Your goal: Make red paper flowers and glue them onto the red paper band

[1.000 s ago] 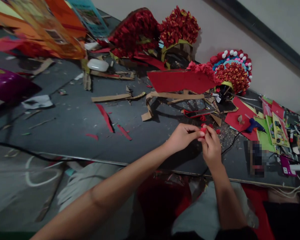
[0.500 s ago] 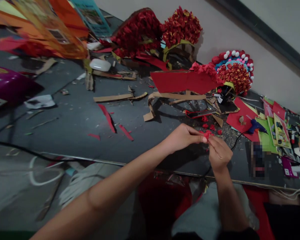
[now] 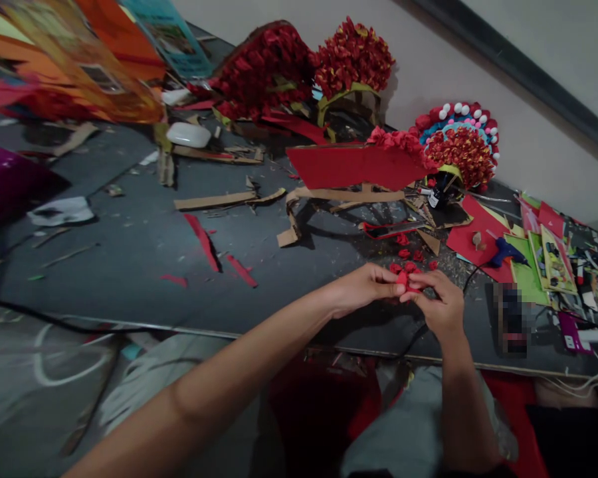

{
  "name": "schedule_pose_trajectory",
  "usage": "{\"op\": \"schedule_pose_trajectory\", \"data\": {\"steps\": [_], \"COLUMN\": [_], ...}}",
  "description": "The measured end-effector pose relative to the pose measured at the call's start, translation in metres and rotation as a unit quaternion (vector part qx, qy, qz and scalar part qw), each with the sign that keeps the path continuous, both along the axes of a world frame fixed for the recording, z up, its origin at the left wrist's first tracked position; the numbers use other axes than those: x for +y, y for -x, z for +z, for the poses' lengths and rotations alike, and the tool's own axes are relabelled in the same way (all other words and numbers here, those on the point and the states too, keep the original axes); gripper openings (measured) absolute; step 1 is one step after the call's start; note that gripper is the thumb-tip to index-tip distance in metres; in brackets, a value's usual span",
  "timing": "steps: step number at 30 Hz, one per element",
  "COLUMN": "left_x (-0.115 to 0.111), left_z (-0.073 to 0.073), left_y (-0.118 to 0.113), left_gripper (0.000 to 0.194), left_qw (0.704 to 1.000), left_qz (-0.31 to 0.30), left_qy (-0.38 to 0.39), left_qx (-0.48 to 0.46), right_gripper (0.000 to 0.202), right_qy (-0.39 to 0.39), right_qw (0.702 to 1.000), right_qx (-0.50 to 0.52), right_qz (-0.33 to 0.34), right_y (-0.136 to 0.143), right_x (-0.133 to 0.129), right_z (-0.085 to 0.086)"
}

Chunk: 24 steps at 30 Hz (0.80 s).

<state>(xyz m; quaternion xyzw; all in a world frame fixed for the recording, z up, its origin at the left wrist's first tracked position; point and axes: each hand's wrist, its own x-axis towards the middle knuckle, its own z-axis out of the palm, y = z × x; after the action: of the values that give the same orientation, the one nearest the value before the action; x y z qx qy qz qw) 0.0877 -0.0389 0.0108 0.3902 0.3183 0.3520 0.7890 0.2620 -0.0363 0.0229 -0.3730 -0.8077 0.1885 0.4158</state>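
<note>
Near the table's front edge, my left hand [image 3: 373,284] and my right hand [image 3: 438,297] meet over a small piece of red paper [image 3: 403,279]. The fingertips of both hands pinch it from opposite sides, hiding part of it. Several small crumpled red paper flowers [image 3: 403,253] lie on the table just beyond my fingers. Farther back is a red panel [image 3: 353,167] with crumpled red paper along its right end. A bent cardboard strip [image 3: 349,194] lies in front of it.
Red ruffled headpieces [image 3: 355,56] stand against the wall, one edged with white balls [image 3: 457,108]. On the right are a blue glue gun [image 3: 507,252] with a black cord, a pixelated dark object [image 3: 512,322] and coloured paper. Red scraps [image 3: 202,240] and a white case [image 3: 188,135] lie left.
My fingers have shifted on the red paper; the right hand has turned, with its thumb now showing below. The view has moved slightly, so the table things appear farther left.
</note>
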Motion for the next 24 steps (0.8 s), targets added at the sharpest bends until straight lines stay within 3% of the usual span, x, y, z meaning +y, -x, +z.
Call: {"op": "schedule_pose_trajectory", "data": {"steps": [4,10,14,20,24], "left_x": [-0.004,-0.004,-0.003,0.0,0.0], "left_z": [-0.002,-0.011,-0.012,-0.01,-0.009], "left_y": [-0.004,-0.013,-0.012,-0.006,-0.006], "left_gripper": [0.042,0.037,0.038,0.038,0.036], "left_qw": [1.0,0.989,0.974,0.973,0.982], "left_qz": [-0.013,0.078,0.119,0.062,0.023], "left_qy": [-0.016,-0.09,-0.145,-0.182,-0.155], "left_qx": [0.001,0.086,0.123,0.126,0.105], "right_gripper": [0.014,0.035,0.046,0.052,0.055], "right_qy": [0.022,0.004,0.004,0.01,0.003], "right_qw": [0.998,0.993,0.985,0.979,0.982], "right_qx": [-0.055,-0.111,-0.171,-0.204,-0.184], "right_qz": [0.024,0.043,0.02,0.026,0.033], "right_y": [-0.005,0.0,0.005,0.003,0.002], "right_x": [0.002,0.001,-0.003,-0.009,-0.012], "right_z": [0.004,-0.005,-0.009,-0.014,-0.018]}}
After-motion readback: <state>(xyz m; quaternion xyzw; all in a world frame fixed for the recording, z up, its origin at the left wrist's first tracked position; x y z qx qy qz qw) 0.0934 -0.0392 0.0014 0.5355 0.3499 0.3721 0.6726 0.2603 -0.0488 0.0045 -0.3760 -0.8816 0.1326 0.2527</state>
